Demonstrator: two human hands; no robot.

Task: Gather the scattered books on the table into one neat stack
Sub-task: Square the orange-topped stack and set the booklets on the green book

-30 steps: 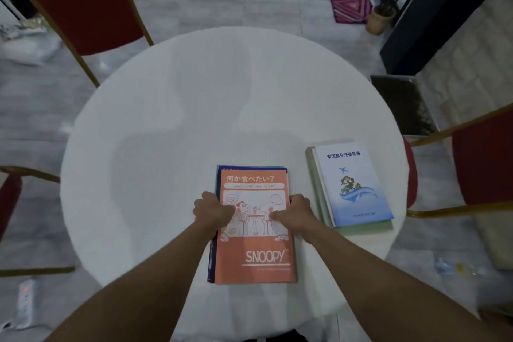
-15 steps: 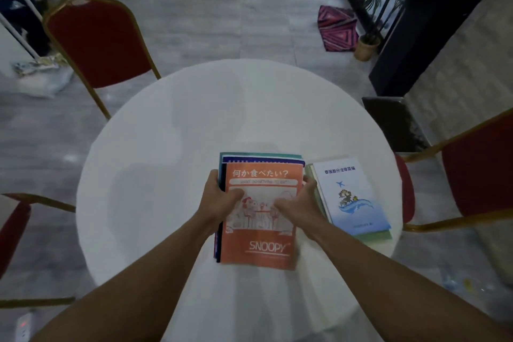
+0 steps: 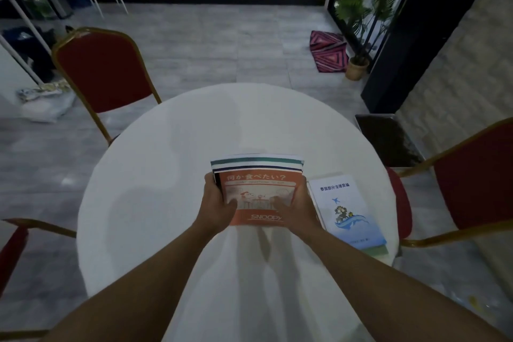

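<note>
The pile (image 3: 256, 175) is clamped by its side edges between the closed left hand (image 3: 218, 207) and right hand (image 3: 298, 208), probably to square it, while the blue book (image 3: 347, 208) lies just right of the right fingers.

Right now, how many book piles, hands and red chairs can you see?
Book piles: 2, the held stack and the blue-cover pile
Hands: 2, the left hand and the right hand
Red chairs: 3, at
Total: 7
</note>
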